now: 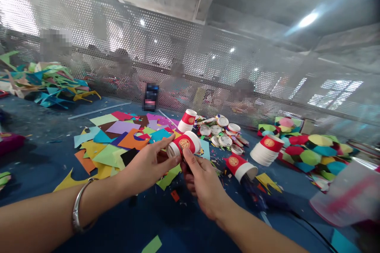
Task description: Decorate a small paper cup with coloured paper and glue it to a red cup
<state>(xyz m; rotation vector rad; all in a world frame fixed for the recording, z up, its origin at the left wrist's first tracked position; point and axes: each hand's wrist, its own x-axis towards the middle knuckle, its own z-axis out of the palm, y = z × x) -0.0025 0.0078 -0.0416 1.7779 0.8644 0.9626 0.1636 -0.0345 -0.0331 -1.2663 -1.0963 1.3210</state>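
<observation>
A red and white paper cup with a gold emblem lies tilted on its side between my two hands, over the blue table. My left hand is closed on the cup's left end, thumb below and fingers around the far side. My right hand is closed at the near side, its thumb against the cup. Something small and dark shows under the right thumb; I cannot make out what it is. Right behind the held cup stands another paper cup. To the right, one more cup lies tipped over.
Coloured paper pieces spread to the left. Round white cup pieces are heaped behind. Stacked cups, colourful paper shapes and a translucent container are at right. A black cord runs across the table. A perforated metal screen closes the back.
</observation>
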